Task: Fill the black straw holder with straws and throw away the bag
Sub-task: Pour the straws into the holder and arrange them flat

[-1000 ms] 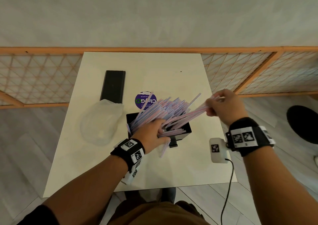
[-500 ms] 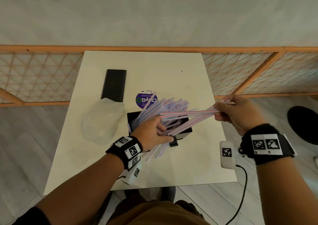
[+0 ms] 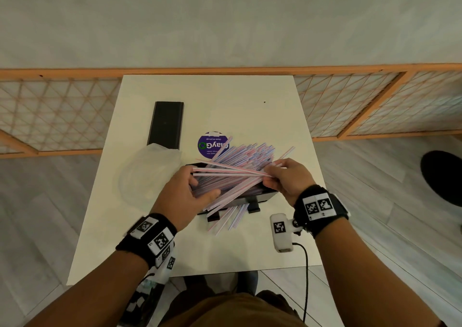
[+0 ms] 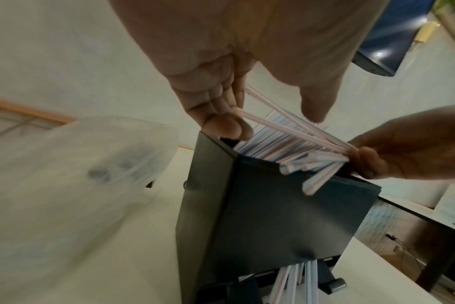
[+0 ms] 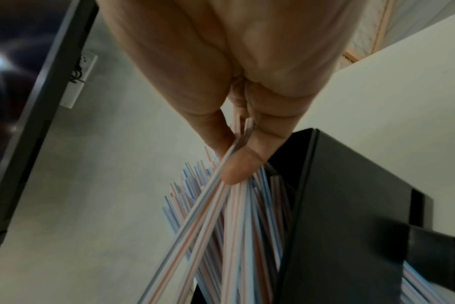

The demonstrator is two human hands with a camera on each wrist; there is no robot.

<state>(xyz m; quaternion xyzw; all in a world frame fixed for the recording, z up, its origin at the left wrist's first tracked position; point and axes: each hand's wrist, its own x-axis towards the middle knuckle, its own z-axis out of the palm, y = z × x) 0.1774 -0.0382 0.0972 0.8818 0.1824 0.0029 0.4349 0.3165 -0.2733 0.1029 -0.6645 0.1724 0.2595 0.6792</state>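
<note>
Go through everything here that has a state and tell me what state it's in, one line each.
Black straw holder: lid off, overfull, straws poking out below.
Straws: jumbled, not seated.
Lid: flat on the table, apart.
Plastic bag: empty, crumpled beside the holder.
Left hand: holding straw ends.
Right hand: pinching a few straws.

One table (image 3: 250, 246). On it, one black holder (image 3: 268, 196), one clear bag (image 3: 147, 174), one black lid (image 3: 165, 124) lying flat and one round purple sticker (image 3: 212, 144). The striped straws (image 3: 240, 156) are a loose heap, too many and too tangled to count. Two hands: one left hand (image 3: 181, 196), one right hand (image 3: 287, 179). Two wristbands with markers, one on each wrist.
</note>
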